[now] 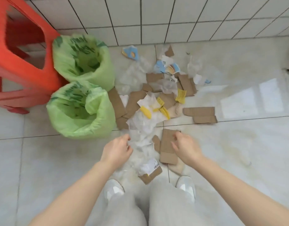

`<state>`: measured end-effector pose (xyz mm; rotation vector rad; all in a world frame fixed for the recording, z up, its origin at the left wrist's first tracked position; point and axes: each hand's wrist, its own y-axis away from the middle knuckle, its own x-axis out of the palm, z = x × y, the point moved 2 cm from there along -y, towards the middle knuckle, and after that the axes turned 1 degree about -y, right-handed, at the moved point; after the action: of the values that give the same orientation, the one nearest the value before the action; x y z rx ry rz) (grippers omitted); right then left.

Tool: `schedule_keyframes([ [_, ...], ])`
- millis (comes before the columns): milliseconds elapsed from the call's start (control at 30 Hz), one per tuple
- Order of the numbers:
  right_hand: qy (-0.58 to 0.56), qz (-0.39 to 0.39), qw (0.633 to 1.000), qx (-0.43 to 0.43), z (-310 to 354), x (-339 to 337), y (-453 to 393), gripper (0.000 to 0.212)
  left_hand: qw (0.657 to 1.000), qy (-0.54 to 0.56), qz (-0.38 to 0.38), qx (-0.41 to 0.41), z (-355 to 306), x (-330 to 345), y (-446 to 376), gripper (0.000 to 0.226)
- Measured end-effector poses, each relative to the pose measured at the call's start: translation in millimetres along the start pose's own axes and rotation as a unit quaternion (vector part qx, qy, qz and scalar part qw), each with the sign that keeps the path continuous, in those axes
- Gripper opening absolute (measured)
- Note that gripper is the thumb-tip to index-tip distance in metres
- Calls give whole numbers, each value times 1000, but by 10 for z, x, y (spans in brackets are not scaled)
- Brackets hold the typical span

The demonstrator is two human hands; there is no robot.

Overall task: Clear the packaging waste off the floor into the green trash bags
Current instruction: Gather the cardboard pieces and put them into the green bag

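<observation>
Hands curled, holding nothing: left [118,148] at plastic [141,141], right [187,146] over cardboard [168,146]; bags [81,110] far left by stool [23,51].

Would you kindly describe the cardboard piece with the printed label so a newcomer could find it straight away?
Start at the person's two white shoes at the bottom of the view. Between them, nearest the legs, lies a small brown cardboard piece at the near end of the litter trail. Unlike the plain cardboard around it, it carries a white barcode label.
</observation>
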<state>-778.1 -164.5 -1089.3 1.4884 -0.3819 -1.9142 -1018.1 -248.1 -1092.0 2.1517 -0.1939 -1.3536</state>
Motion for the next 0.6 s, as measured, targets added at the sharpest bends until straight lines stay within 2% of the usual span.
schedule_keyframes([
  [267,30,-30,997,-59,-475,876,-1224,36,981,-81,-39,169,238,1116,-1248,34],
  [433,50,-75,989,-120,-614,1081,-1521,36,936,-86,-84,331,63,1537,-1531,28],
  [600,125,-95,965,-212,-764,1235,-1529,36,899,-103,-103,412,-18,1781,-1620,21],
])
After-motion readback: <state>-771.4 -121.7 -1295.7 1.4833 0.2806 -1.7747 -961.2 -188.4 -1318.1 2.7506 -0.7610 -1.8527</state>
